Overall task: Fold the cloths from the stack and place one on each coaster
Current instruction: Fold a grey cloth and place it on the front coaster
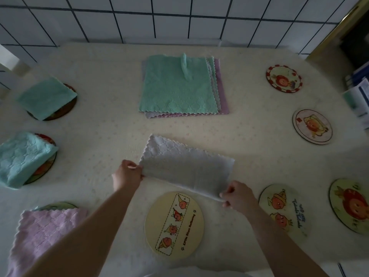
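Note:
A pale lilac-white cloth (185,166) lies folded over in the middle of the table. My left hand (127,174) pinches its near left corner and my right hand (237,194) pinches its near right corner, lifting that edge. Just below it sits a bare yellow coaster (173,224). The stack of cloths (179,84), green on top over white and pink, lies at the back centre. Folded green cloths (46,96) (22,158) and a pink one (44,232) each cover a coaster on the left.
Several bare round coasters stand on the right: (283,78), (312,126), (281,206), (349,204). The table has a cream cover (111,120). A tiled wall (159,21) runs behind, and papers (359,96) sit at the far right edge.

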